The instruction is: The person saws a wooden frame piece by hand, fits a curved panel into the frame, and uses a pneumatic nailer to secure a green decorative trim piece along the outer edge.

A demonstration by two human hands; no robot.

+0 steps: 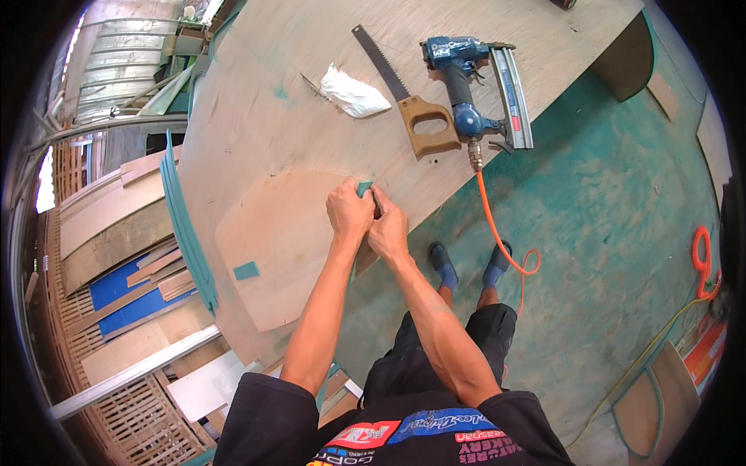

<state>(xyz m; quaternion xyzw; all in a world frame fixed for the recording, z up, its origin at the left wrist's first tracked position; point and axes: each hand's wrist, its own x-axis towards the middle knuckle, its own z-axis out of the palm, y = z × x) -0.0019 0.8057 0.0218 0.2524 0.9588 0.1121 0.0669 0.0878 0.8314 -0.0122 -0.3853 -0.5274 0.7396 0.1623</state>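
My left hand [351, 210] and my right hand [388, 230] meet at the edge of a curved, pale plywood panel [272, 225]. The fingers of both are closed on a small teal strip [364, 188], mostly covered by them. Another small teal rectangle [246, 270] lies flat on the panel, left of my forearms. Beyond my hands, a handsaw [430, 124] with a wooden handle rests on the large plywood tabletop [264, 93]. Beside the saw lies a blue pneumatic nail gun [460, 85], joined to an orange air hose [487, 200].
A crumpled white plastic bag [353, 91] sits left of the saw. Long teal-edged strips [186, 225] stand along the table's left side, near stacked boards [116, 233]. The orange hose drops past the table edge toward my feet. Cut panels [653, 404] lie at the lower right.
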